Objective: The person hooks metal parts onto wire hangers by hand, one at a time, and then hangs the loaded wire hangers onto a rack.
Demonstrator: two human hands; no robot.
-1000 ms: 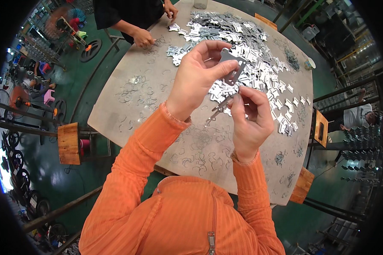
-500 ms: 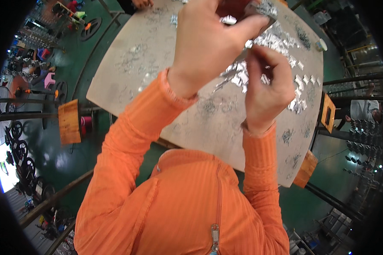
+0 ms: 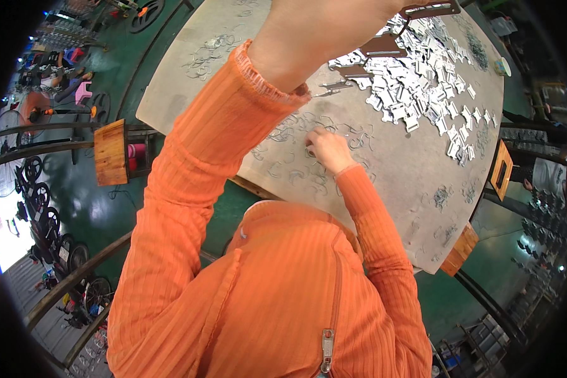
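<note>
- The left hand [image 3: 334, 34], partly cut off by the picture's top, grips a dark slotted plate [image 3: 446, 9] at its fingertips, held up toward the far side of the surface.
- That plate's visible strip points outward from the fingers toward the surface's right edge; its full long axis cannot be told.
- Brown plate-like shapes [image 3: 384, 46] show below it, before the pile; whether they belong to the same plate is unclear.
- The right hand [image 3: 329, 151] is low near the front edge, fingers curled down among bent wire pieces [image 3: 361, 137]; whether it pinches one cannot be told.
- A thin grey metal piece [image 3: 334, 88] shows just beside the left cuff [image 3: 268, 79], its long axis running between the cuff and the pile.
- The pile of silver plates [image 3: 416, 79] spreads over the far part, trailing toward the right edge, where a white cup [image 3: 502, 67] stands.
- The left forearm crosses the surface's left part, hiding some of the front edge.
- More wire clusters [image 3: 441, 198] lie toward the near right corner.
- Between these, the right hand and the pile, the tan surface [image 3: 397, 170] gives sideways room.
- Wooden stools [image 3: 110, 153] stand outside the left and right edges.
</note>
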